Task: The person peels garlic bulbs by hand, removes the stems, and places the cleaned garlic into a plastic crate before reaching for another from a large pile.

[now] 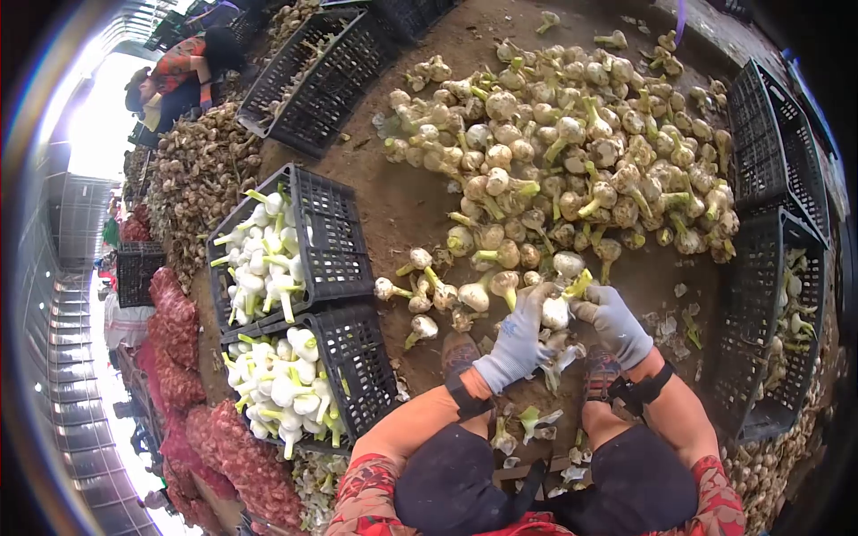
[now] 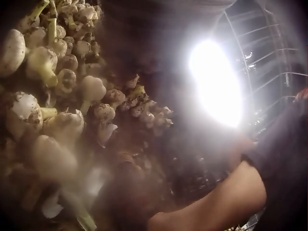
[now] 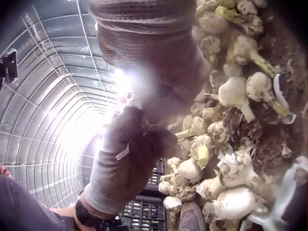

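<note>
Lap: nearest the camera we have dark shorts (image 1: 639, 469) and patterned sleeves (image 1: 719, 496), with both forearms reaching forward from them.
Bulb in hand: we find the garlic bulb (image 1: 555, 314) between the two gloves, above the ground and in front of the shoes (image 1: 601, 371).
Left glove: our left hand (image 1: 517, 338) grips the bulb from its left side, fingers curled about it.
Right glove: our right hand (image 1: 615, 323) has its fingers bent inward at the bulb's right side; whether they pinch skin or only touch, we cannot tell, and the right wrist view is too blurred there to settle it.
Bulb to fingers: we judge this relation to matter most; the bulb lies to the left of the right fingertips, just beside them, while the left hand is the nearer, already in contact.
Long axis: we read it as running away from the body and slightly rightward, toward the yellow-green stem (image 1: 579, 284), though the gloves hide part of the join.
Under the gloves: we see loose papery skins (image 1: 559, 362).
Ahead: our heap of garlic (image 1: 572, 147) spreads over the ground.
Left side: we see whiter bulbs (image 1: 290, 393) filling two black crates (image 1: 357, 366).
</note>
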